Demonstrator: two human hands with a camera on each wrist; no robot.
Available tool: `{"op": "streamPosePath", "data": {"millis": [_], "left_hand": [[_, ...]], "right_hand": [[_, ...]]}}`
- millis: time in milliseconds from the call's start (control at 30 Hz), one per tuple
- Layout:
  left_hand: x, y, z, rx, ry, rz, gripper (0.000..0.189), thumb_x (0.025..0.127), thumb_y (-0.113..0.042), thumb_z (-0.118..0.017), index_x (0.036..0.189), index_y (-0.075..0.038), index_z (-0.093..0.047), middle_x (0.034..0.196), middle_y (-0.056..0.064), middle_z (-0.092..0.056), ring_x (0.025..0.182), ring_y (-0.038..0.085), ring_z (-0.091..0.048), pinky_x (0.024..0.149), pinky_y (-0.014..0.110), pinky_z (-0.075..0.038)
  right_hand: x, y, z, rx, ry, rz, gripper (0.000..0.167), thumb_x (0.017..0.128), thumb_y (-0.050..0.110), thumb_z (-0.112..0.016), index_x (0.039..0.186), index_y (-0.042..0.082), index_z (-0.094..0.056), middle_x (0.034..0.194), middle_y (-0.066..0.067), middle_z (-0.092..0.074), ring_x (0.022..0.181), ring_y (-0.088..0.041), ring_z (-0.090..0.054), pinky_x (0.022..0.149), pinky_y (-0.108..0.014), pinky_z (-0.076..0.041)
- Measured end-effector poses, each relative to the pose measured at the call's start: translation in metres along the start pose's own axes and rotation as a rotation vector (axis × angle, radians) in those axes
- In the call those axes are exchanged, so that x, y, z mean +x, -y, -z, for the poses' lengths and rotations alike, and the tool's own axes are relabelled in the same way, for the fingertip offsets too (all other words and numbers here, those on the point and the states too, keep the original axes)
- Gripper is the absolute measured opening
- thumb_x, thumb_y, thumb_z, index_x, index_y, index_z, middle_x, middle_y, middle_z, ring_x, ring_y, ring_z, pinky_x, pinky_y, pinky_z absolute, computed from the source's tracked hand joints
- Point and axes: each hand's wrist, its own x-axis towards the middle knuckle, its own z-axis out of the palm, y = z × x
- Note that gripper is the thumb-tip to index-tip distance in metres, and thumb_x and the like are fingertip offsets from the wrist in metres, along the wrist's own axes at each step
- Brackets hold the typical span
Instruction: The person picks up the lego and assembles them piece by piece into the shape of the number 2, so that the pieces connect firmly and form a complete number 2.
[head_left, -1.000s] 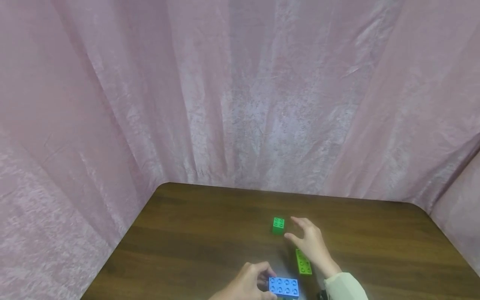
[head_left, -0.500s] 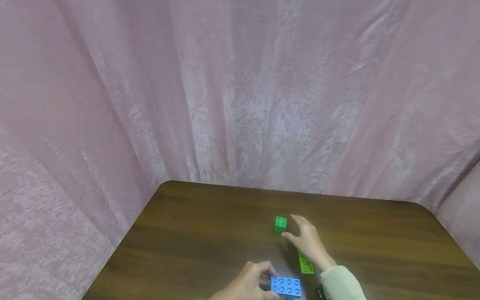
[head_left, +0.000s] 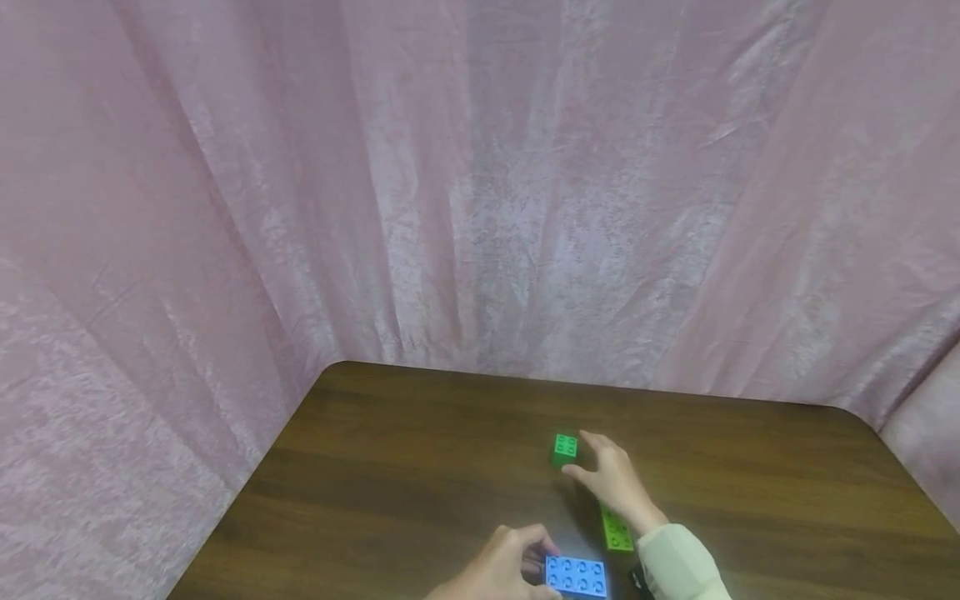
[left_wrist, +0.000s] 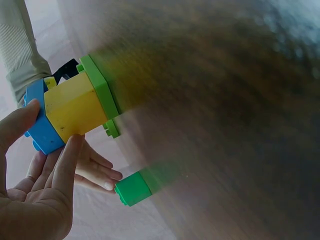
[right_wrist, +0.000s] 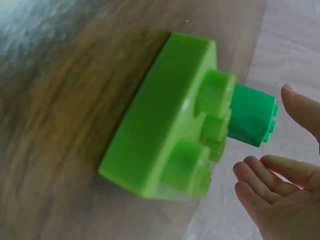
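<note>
My left hand (head_left: pixel 498 565) holds a stack of toy building bricks at the front of the table, with its thumb on one side and fingers on the other. On top of the stack is a blue brick (head_left: pixel 575 577); the left wrist view shows a yellow brick (left_wrist: pixel 75 106) under it and a light green brick (left_wrist: pixel 100 87) at the bottom. My right hand (head_left: pixel 611 479) reaches over a lime green brick (head_left: pixel 617 533). Its thumb and fingers are spread beside a small green brick (head_left: pixel 566 450), which stands studs up on the table.
The dark wooden table (head_left: pixel 420 450) has rounded far corners. Pink curtains (head_left: pixel 510 208) hang behind it and along its sides. In the right wrist view the lime green brick (right_wrist: pixel 155 115) looms large before the right hand. A pale sleeve (head_left: pixel 678 562) covers the right forearm.
My right hand has shifted slightly left, closer to the small green brick. The left hand keeps its hold on the stack. The head view has turned a little.
</note>
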Motion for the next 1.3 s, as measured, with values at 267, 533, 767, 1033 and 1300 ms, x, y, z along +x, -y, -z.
{"op": "streamPosePath", "data": {"millis": [267,533,767,1033,1300], "left_hand": [[0.000,0.000,0.001,-0.022,0.019,0.014,0.030,0.076,-0.005,-0.078,0.103,-0.011,-0.064,0.099,0.000,-0.072,0.093,0.011,-0.071,0.082,0.029,-0.061],[0.001,0.003,0.003,-0.004,0.021,0.012,0.030,0.077,-0.006,-0.078,0.103,-0.011,-0.064,0.099,-0.001,-0.071,0.094,0.010,-0.070,0.082,0.027,-0.060],[0.001,0.003,0.002,-0.012,0.022,0.024,0.030,0.077,-0.006,-0.078,0.103,-0.013,-0.064,0.100,-0.002,-0.071,0.098,0.017,-0.072,0.084,0.033,-0.061],[0.001,0.002,0.002,-0.033,0.025,0.010,0.030,0.077,-0.005,-0.077,0.103,-0.011,-0.064,0.101,-0.002,-0.071,0.098,0.018,-0.072,0.085,0.032,-0.061],[0.000,0.002,0.003,-0.004,0.009,-0.028,0.030,0.076,-0.005,-0.079,0.102,-0.010,-0.064,0.100,0.001,-0.072,0.096,0.014,-0.072,0.083,0.026,-0.060]], "right_hand": [[0.004,-0.004,-0.004,-0.010,0.007,-0.015,0.066,0.085,0.020,-0.073,0.139,-0.007,-0.045,0.142,-0.031,-0.047,0.131,-0.049,-0.045,0.108,-0.063,-0.038],[0.006,-0.005,-0.007,-0.021,0.013,-0.020,0.062,0.086,0.020,-0.072,0.136,-0.007,-0.048,0.140,-0.031,-0.049,0.130,-0.049,-0.046,0.107,-0.064,-0.039],[0.012,-0.007,-0.006,-0.010,0.002,-0.016,0.059,0.086,0.019,-0.071,0.134,-0.008,-0.050,0.139,-0.032,-0.050,0.129,-0.049,-0.048,0.107,-0.062,-0.040],[0.014,-0.009,-0.006,0.017,-0.008,-0.030,0.055,0.087,0.019,-0.070,0.132,-0.009,-0.052,0.132,-0.031,-0.057,0.120,-0.045,-0.056,0.102,-0.057,-0.048],[0.017,-0.010,-0.006,0.071,0.001,-0.036,0.051,0.088,0.017,-0.069,0.129,-0.010,-0.054,0.125,-0.030,-0.062,0.112,-0.042,-0.062,0.096,-0.052,-0.053]]}}
